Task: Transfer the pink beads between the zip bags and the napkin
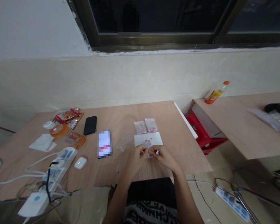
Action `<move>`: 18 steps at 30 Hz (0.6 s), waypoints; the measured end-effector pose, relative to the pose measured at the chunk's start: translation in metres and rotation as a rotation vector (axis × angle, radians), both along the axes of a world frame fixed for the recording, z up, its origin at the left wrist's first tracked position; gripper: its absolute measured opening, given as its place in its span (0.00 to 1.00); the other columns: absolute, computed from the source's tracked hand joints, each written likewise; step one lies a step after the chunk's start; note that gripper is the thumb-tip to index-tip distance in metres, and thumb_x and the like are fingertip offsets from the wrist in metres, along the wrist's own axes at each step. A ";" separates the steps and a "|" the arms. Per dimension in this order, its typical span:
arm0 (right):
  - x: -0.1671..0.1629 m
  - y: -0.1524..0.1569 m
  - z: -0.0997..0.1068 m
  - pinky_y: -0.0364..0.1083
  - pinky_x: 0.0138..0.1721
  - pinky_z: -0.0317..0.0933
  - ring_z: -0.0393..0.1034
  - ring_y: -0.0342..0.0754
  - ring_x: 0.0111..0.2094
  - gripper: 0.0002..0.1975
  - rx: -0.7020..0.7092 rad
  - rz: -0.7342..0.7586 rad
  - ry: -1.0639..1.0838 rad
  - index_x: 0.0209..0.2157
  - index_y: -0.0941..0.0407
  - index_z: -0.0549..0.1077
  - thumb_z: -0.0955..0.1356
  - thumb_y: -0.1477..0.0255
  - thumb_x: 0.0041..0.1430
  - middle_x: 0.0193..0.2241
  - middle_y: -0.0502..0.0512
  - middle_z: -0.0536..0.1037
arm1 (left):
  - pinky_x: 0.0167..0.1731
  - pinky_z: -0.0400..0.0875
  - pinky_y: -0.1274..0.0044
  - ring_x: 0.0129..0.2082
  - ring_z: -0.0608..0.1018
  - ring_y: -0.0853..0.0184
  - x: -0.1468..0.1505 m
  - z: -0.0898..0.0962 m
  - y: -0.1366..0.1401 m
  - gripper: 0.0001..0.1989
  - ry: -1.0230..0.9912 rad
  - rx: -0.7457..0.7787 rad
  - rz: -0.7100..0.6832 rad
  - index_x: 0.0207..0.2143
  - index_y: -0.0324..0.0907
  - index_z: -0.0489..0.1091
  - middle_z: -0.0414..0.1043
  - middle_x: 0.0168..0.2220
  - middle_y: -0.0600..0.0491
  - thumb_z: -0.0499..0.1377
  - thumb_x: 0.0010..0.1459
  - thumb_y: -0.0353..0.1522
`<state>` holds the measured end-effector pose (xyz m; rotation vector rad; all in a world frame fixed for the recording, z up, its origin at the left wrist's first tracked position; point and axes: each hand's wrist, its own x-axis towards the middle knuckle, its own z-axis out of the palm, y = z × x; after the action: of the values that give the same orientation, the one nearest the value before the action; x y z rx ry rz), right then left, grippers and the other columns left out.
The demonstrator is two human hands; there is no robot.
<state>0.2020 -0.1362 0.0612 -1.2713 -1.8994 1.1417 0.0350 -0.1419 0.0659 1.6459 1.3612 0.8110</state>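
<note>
Both my hands meet at the near edge of a white sheet of paper (156,137). The fingertips of my left hand (139,155) are pinched together, and so are those of my right hand (161,155); whatever lies between them is too small to make out. Several small pink pieces (148,142) are scattered on the paper just beyond my fingers. Behind the sheet lie two clear plastic bags, a left bag (140,127) and a right bag (151,125), with pink pieces gathered at their near ends. Left of my hands is another clear bag (124,143), lying flat.
A lit phone (104,143), a black phone (90,125), a white earbud case (80,162), an orange bottle (67,135) lying down, snack wrappers (68,116) and a power strip (58,171) are on the left. A red stool (202,132) stands between this table and another table (245,130).
</note>
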 end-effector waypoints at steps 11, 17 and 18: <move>-0.014 0.012 -0.010 0.41 0.27 0.54 0.63 0.43 0.23 0.07 0.203 -0.312 -0.031 0.23 0.55 0.69 0.65 0.73 0.54 0.19 0.48 0.69 | 0.28 0.57 0.78 0.26 0.68 0.69 0.002 0.005 0.011 0.07 0.292 0.204 0.073 0.24 0.43 0.61 0.63 0.23 0.58 0.50 0.56 0.27; -0.004 0.030 0.003 0.42 0.28 0.55 0.65 0.44 0.23 0.06 0.266 -0.384 -0.103 0.24 0.55 0.70 0.65 0.73 0.53 0.21 0.50 0.72 | 0.28 0.60 0.78 0.25 0.70 0.69 -0.007 0.006 0.022 0.06 0.296 0.200 0.115 0.26 0.42 0.63 0.64 0.23 0.57 0.51 0.57 0.29; -0.003 0.032 0.006 0.42 0.28 0.55 0.65 0.44 0.23 0.06 0.269 -0.379 -0.103 0.24 0.55 0.70 0.65 0.73 0.53 0.21 0.50 0.73 | 0.29 0.62 0.77 0.27 0.71 0.68 -0.008 0.004 0.023 0.06 0.277 0.219 0.099 0.27 0.42 0.64 0.66 0.25 0.56 0.51 0.57 0.29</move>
<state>0.1988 -0.1037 0.0669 -1.4748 -1.7147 0.6166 0.0272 -0.1189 0.0698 1.9295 1.6011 0.8367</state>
